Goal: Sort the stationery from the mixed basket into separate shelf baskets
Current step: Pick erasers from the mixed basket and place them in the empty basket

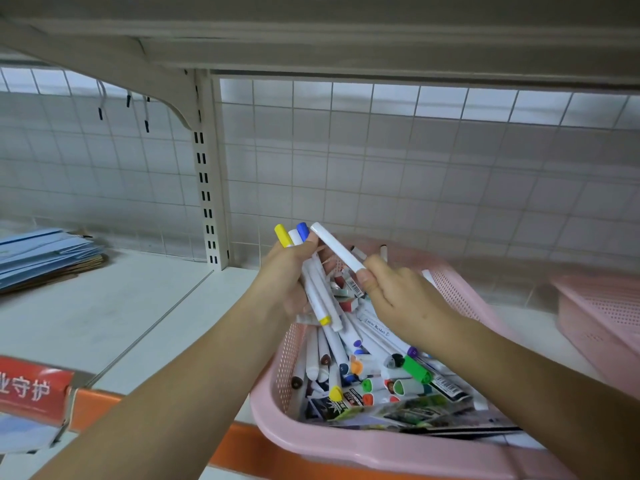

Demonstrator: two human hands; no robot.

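Observation:
A pink perforated basket (346, 445) sits at the shelf's front edge, full of mixed stationery: white markers with coloured caps, a green-capped marker (417, 368) and printed packets. Above its far end my left hand (289, 275) grips a bundle of white markers (320, 289), whose yellow, white and blue caps stick up past my fingers. My right hand (398, 292) pinches the lower end of a single white marker (336, 249). That marker slants up to the left, and its tip almost meets the bundle.
A second pink basket (602, 306) stands at the right on the white shelf (121, 306). Blue flat packs (41, 258) lie stacked at the far left. A wire grid backs the shelf, another shelf hangs close overhead, and an orange strip with a red label (31, 389) edges the front.

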